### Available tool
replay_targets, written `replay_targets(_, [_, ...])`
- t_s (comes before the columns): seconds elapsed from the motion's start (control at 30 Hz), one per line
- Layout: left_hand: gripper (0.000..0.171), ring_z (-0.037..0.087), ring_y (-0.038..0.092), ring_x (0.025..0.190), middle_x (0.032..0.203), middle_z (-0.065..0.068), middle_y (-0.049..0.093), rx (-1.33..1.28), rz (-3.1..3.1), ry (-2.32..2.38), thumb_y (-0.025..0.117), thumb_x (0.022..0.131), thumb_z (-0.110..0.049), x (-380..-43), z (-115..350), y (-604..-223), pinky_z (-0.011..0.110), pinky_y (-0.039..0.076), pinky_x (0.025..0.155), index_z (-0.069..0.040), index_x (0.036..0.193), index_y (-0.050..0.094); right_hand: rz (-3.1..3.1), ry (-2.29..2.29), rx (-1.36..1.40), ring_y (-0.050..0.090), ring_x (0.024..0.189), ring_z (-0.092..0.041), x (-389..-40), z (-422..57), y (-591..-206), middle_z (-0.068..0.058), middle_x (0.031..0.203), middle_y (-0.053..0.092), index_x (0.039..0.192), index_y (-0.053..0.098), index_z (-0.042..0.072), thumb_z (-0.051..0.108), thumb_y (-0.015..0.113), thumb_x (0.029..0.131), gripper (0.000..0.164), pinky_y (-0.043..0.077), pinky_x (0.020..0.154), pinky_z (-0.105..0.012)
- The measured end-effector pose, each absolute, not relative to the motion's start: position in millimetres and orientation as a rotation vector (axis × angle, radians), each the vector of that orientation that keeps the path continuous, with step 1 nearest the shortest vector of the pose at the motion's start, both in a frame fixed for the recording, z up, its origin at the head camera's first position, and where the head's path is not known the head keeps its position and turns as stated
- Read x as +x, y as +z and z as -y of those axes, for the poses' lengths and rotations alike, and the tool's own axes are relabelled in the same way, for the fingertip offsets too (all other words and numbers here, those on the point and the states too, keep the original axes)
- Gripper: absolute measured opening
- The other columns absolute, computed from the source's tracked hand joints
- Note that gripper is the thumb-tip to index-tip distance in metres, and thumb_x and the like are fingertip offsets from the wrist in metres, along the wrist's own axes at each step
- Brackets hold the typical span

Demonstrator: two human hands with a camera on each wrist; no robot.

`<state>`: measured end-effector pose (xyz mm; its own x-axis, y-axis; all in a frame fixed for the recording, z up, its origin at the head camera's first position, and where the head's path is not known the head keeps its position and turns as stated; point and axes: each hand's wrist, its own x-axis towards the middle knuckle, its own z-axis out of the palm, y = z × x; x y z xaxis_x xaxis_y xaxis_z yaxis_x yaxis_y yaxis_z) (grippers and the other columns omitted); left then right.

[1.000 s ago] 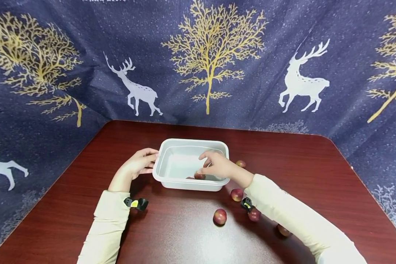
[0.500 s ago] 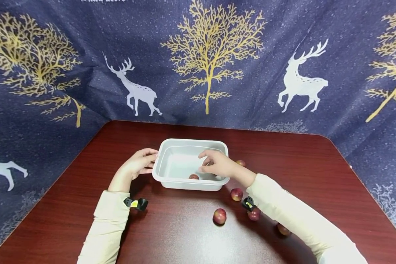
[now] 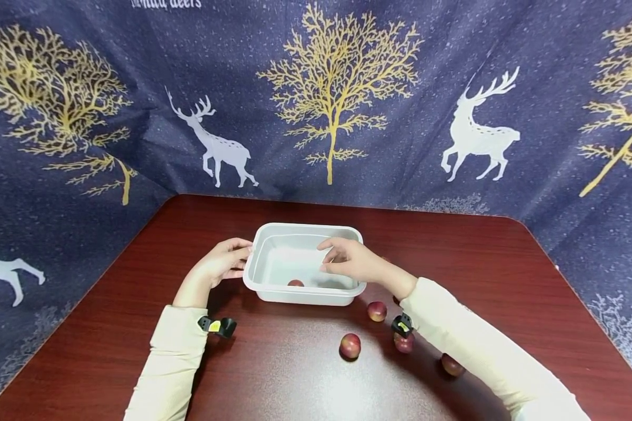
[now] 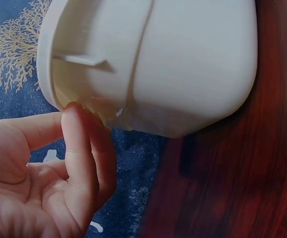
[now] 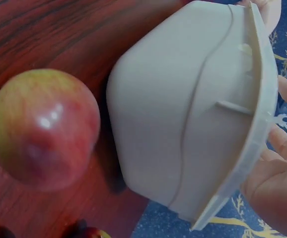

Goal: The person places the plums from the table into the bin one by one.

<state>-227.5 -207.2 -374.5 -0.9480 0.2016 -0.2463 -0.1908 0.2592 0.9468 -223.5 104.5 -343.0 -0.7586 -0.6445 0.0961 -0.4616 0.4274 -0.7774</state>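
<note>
Dark red wood makes up the table [image 3: 263, 356], where plums [image 3: 350, 346] lie scattered, one partly beneath the right sleeve [image 3: 469, 327]. The right wrist view shows a plum's yellow side beside the white tub's [image 3: 305, 297] outer wall; only the head view looks inside, where a single plum [image 3: 295, 283] sits by the near wall. Reaching over the tub's right rim, the right hand [image 3: 349, 259] curves downward, thumb and fingers parted around nothing. Opposite, the left hand [image 3: 223, 261] points inward, bent fingertips holding the left rim. Behind hangs blue cloth [image 3: 295, 199] with gold trees [image 3: 333, 88] and white deer [image 3: 479, 140].
</note>
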Motion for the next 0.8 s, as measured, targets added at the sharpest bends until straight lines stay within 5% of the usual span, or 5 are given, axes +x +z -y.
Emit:
replay_targets(0.47, [0.042,0.004,0.059,0.072,0.088,-0.003,0.058,0.016,-2.234,1.726,0.046,0.099,-0.016,-226.7,206.7,-374.4,0.021,0.054,0.068,0.008,0.132,0.039,-2.519,-1.224,-0.956,0.065,0.092,-0.023,-220.3,-126.9,-328.3,-0.013,0.1,0.069,0.125,0.053,0.003,0.015,0.065,0.089,0.04,0.051,0.084,-0.041])
replay_targets(0.8, [0.042,0.004,0.06,0.073,0.089,-0.003,0.058,0.014,-2.232,1.728,0.046,0.099,-0.016,-227.6,207.0,-375.0,0.021,0.054,0.068,0.008,0.133,0.039,-2.549,-1.214,-0.968,0.066,0.091,-0.025,-215.7,-144.9,-318.1,-0.017,0.101,0.067,0.124,0.053,0.0,0.009,0.065,0.089,0.038,0.052,0.083,-0.038])
